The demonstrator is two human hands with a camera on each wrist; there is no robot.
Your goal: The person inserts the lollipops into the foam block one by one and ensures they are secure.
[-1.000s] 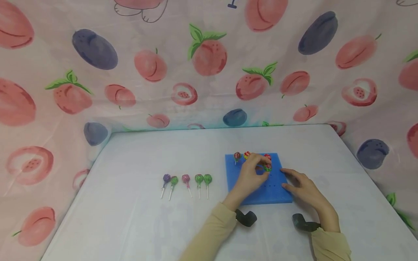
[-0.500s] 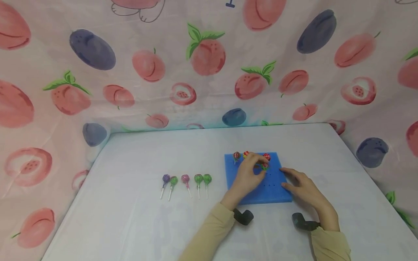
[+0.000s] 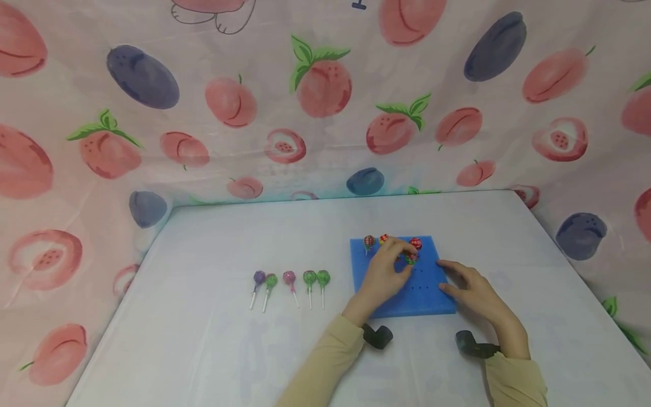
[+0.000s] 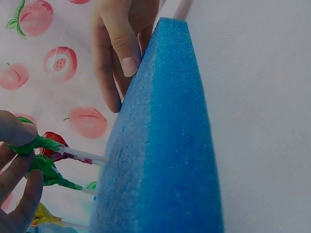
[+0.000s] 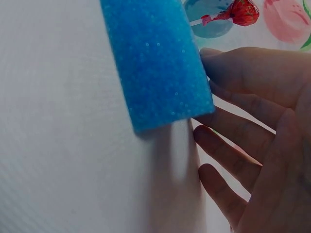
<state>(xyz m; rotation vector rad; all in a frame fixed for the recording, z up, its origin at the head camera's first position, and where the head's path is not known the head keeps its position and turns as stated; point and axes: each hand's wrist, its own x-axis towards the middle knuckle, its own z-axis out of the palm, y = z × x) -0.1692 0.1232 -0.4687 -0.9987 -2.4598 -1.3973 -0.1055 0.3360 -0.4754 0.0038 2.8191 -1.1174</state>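
Note:
My left hand [image 3: 385, 275] is over a blue foam block [image 3: 422, 305] and pinches a lollipop [image 3: 411, 259] in a green and red wrapper. In the left wrist view, the stick [image 4: 82, 153] of this lollipop reaches the foam's face; how deep it sits is hard to tell. A red lollipop [image 3: 415, 243], a dark red one [image 3: 369, 241] and a yellow-red one [image 3: 383, 239] stand in the block's far part. Another green lollipop [image 4: 46, 171] is close to the left fingers. My right hand [image 3: 473, 291] touches the block's right edge with its fingers extended.
Left of the block, several lollipops lie on the white table [image 3: 203, 350]: a purple one [image 3: 259, 277], a pink one [image 3: 289, 277] and green ones [image 3: 323, 277]. Small holes [image 3: 420, 288] dot the block. A peach-print cloth [image 3: 325, 141] hangs behind the table.
My left hand has shifted slightly left with the pinched lollipop, uncovering more of the red lollipop behind it. Over the last half second it barely moves. The right hand stays at the block's edge.

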